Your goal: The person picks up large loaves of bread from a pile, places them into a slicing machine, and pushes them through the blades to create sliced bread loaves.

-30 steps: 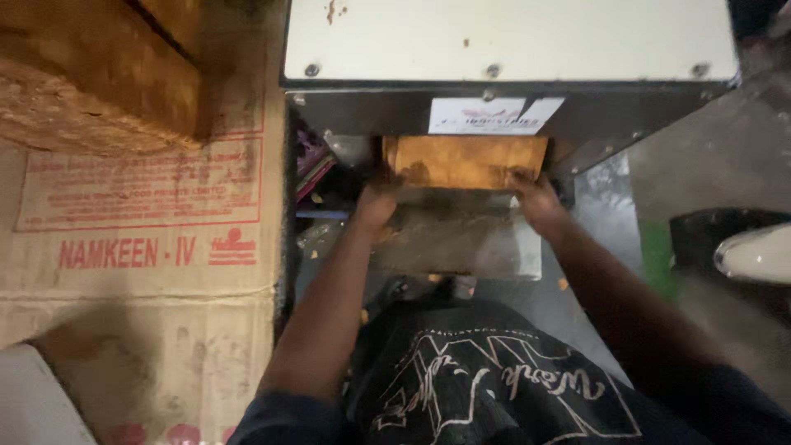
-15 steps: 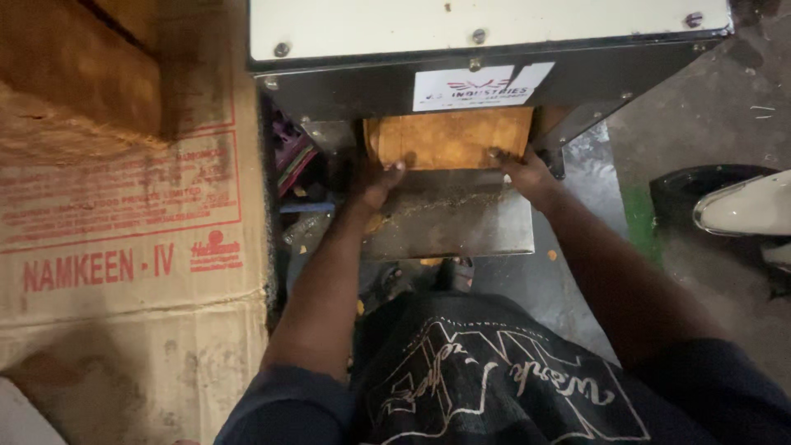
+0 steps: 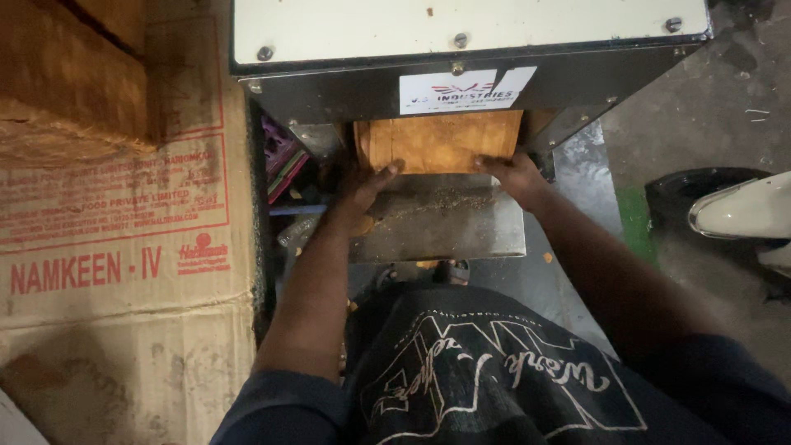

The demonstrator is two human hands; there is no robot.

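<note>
A thick brown wooden block [image 3: 437,142] sits in the mouth of a metal machine [image 3: 461,58] with a white top. My left hand [image 3: 362,191] grips the block's lower left corner. My right hand [image 3: 512,175] holds its lower right corner. Both hands rest above a flat steel tray [image 3: 445,222] that juts out from the machine, dusted with crumbs.
Cardboard boxes [image 3: 115,239] with red print stand at the left, with a wooden crate [image 3: 74,74] behind them. A white and black object [image 3: 733,206] lies on the grey floor at the right. Coloured packets [image 3: 282,161] sit in the gap beside the machine.
The view has shifted so the machine sits lower and closer. Both hands stay on the wooden block at the machine's mouth, with the fingers spread a little wider over its lower corners.
</note>
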